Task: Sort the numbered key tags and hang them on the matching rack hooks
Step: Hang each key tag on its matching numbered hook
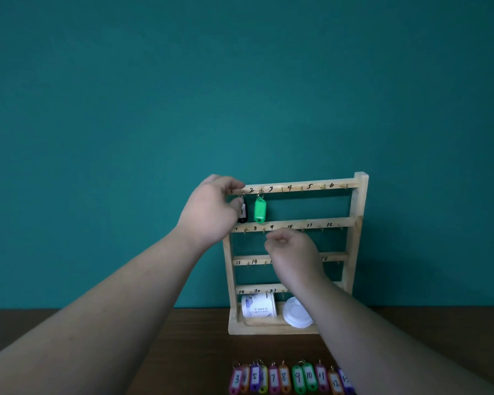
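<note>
Black tag (243, 213) marked 1 is pinched by the left hand (208, 209) at the rack (357, 223) top rail; right hand (294, 252) loosely curled, empty.

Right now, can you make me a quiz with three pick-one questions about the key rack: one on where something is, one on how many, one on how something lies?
1. Where does the green plastic key tag hang?
A) on the top rail of the wooden rack, right of the black plastic key tag
B) on the bottom rail
C) on the third rail

2. How many key tags hang on the rack?
A) none
B) two
C) six

3. How does the white paper cup sit in the rack's base tray?
A) upright
B) upside down
C) on its side

Answers:
1 A, it dangles just below the numbers 2 and 3.
2 B, only the black one and the green one hang.
3 C, its side wall rests in the tray, with the white plastic lid off beside it.
</note>
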